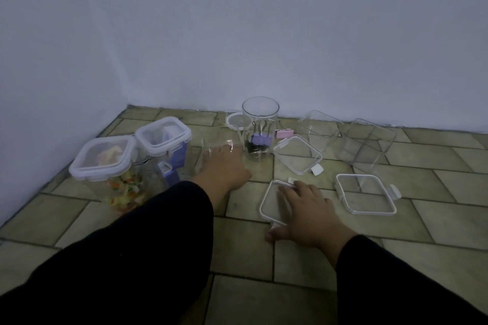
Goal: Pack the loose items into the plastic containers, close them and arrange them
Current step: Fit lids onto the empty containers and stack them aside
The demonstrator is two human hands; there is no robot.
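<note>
My right hand [306,208] lies spread, fingers flat across the square lid [273,206] on the floor tiles [396,258]. My left hand [221,166] touches the clear container [208,152] just ahead; I can't tell its grip.

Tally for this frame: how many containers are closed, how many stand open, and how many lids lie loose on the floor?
Closed containers: 2
Open containers: 4
Loose lids: 4
Total: 10
</note>
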